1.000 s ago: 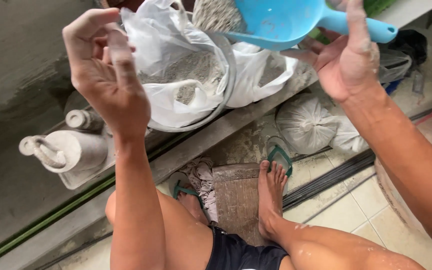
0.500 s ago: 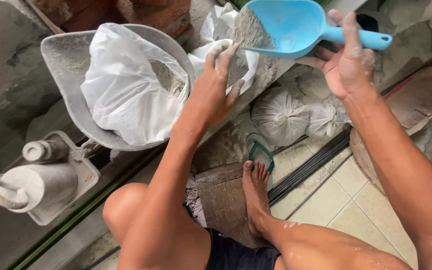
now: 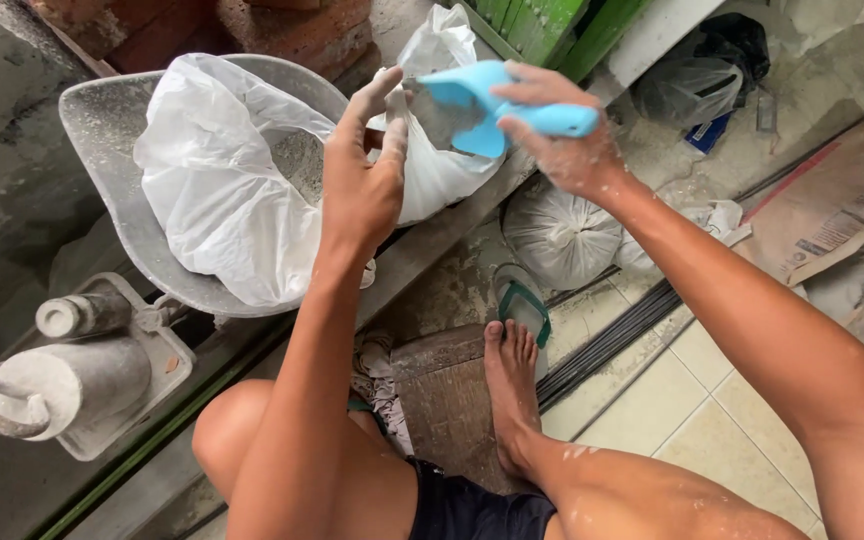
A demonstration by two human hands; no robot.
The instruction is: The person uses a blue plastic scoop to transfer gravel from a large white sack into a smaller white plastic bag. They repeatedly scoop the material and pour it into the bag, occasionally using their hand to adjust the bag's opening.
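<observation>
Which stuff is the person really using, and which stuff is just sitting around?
In use:
- blue scoop, held in the right hand
- white plastic bag lying in the grey pan
- left hand, up beside the scoop

Lying about:
- tied white sack
- green flip-flop
- grey weights
- paper sack

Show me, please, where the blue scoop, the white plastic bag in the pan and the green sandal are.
blue scoop [image 3: 472, 100], head view, on the outside of its bowl.
white plastic bag [image 3: 217, 190], head view, on its crumpled front side.
green sandal [image 3: 524, 300], head view, on its strap.
</observation>
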